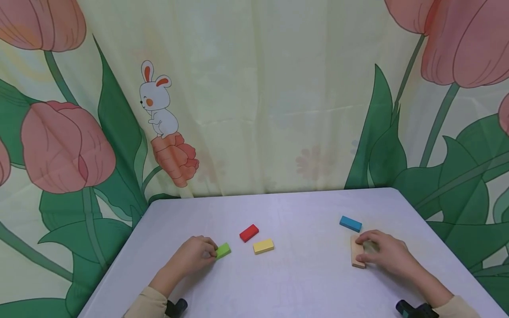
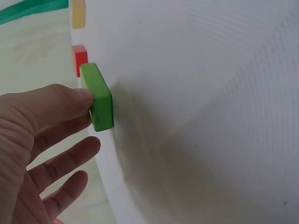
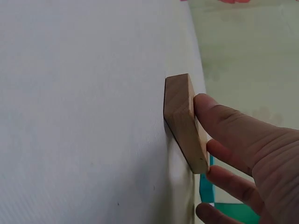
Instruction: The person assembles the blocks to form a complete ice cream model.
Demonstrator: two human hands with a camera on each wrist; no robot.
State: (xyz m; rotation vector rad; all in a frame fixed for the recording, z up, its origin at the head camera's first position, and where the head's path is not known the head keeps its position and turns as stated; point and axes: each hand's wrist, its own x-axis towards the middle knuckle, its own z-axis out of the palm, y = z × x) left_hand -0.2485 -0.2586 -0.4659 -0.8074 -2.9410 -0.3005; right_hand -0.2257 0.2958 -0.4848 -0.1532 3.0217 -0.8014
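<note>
In the head view, my left hand [image 1: 197,255] is at the left end of a small green block [image 1: 224,251]. The left wrist view shows its thumb over one side of the green block [image 2: 101,95] and a fingertip behind, pinching it at the table; the other fingers hang free. On the right, my right hand [image 1: 387,253] touches a plain wooden block [image 1: 358,263], which lies flat. Thumb and fingertips rest on the upper face of the wooden block [image 3: 184,119] in the right wrist view, and do not wrap round it.
A red block [image 1: 249,233] and a yellow block [image 1: 263,246] lie right of the green one. Just beyond the wooden block is a blue block [image 1: 351,223]. The white-covered table [image 1: 302,282] ends at a curtain [image 1: 254,97] printed with tulips and a rabbit.
</note>
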